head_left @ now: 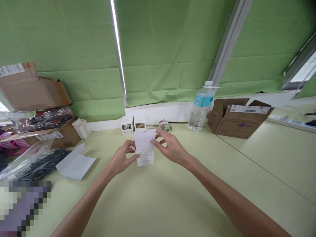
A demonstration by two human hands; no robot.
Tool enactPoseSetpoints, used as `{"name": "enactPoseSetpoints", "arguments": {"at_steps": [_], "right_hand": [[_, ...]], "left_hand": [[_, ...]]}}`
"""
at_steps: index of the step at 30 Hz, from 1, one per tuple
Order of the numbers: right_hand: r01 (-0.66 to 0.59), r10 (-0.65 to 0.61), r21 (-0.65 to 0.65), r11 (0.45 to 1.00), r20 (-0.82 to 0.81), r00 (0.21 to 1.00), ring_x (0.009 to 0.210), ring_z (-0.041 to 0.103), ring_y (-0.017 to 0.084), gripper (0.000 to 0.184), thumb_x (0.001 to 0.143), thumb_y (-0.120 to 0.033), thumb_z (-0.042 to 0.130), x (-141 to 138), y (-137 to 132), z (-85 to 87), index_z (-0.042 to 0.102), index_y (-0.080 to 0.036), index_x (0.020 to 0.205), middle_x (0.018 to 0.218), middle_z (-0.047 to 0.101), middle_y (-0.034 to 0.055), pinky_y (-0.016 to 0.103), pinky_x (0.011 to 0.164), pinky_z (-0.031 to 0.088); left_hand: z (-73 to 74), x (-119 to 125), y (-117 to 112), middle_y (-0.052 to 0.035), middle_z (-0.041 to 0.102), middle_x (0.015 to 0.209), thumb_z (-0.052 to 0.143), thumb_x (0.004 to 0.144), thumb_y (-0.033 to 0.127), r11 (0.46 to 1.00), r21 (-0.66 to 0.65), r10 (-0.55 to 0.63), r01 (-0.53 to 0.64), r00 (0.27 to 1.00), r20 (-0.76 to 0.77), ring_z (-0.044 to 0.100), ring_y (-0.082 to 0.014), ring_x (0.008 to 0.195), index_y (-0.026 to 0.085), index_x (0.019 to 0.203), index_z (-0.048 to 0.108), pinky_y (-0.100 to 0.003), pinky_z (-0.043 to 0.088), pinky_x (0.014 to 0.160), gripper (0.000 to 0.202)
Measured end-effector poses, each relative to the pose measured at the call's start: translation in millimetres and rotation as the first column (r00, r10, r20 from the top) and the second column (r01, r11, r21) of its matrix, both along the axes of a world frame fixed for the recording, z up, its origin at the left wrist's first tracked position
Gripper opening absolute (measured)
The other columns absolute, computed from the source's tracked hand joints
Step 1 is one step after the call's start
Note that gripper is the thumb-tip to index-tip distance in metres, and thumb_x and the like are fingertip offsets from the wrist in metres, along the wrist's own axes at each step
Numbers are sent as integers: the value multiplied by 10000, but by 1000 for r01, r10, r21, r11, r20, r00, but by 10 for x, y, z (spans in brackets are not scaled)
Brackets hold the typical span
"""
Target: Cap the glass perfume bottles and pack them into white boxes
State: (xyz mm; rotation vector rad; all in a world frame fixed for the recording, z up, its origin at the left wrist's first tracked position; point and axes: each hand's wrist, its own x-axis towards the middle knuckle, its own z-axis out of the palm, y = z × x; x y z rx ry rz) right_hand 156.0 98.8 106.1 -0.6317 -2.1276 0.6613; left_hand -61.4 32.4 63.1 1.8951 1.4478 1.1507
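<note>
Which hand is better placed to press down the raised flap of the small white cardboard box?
Probably the right hand: its fingertips touch the raised flap at its edge. The left hand grips the small white cardboard box lower down, steadying it.

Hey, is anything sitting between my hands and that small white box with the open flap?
Nothing visible does. The left hand grips the small white box at its left side, and the right hand pinches its raised flap. Two picture boxes and a glass ornament stand behind it.
</note>
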Motion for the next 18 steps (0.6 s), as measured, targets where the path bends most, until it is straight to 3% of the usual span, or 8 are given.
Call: {"name": "enactPoseSetpoints", "arguments": {"at_steps": [3, 7, 12, 18], "right_hand": [[-5, 1, 98, 995, 47, 999, 1128, 527, 248, 293, 881, -287, 486, -13, 7, -45, 594, -287, 1154, 1256, 562, 48, 387, 800, 538], [39, -52, 191, 981, 66, 996, 1238, 443, 244, 360, 890, -275, 486, -5, 37, -104, 541, -296, 1245, 1325, 511, 51, 452, 956, 454], [-29, -37, 301, 953, 212, 977, 1283, 392, 256, 228, 895, -276, 492, 2, 66, -170, 683, -279, 1018, 1315, 522, 52, 473, 1019, 392], [6, -90, 328, 945, 242, 966, 1308, 356, 243, 349, 896, -295, 492, -15, 43, -183, 552, -267, 1239, 1333, 503, 63, 464, 1042, 381]], "left_hand": [[-13, 0, 2, -55, 616, 1084, 563, 835, 343, 1000, 4, 8, -8, 1000, 14, 633, -202, 991, 217, 1063, 437, -414, 512, 898, 289], [-18, -9, 2, -52, 586, 1136, 577, 832, 335, 999, 20, 27, -28, 999, 21, 635, -195, 985, 227, 1096, 420, -383, 511, 873, 326], [-23, -13, -1, -53, 570, 1138, 575, 833, 342, 998, 48, 44, -44, 999, 2, 644, -192, 961, 233, 1119, 410, -371, 506, 863, 348], [-25, -16, 0, -48, 601, 1122, 580, 828, 356, 996, 58, 76, -73, 996, -51, 649, -209, 960, 251, 1153, 414, -390, 506, 857, 380]]}}
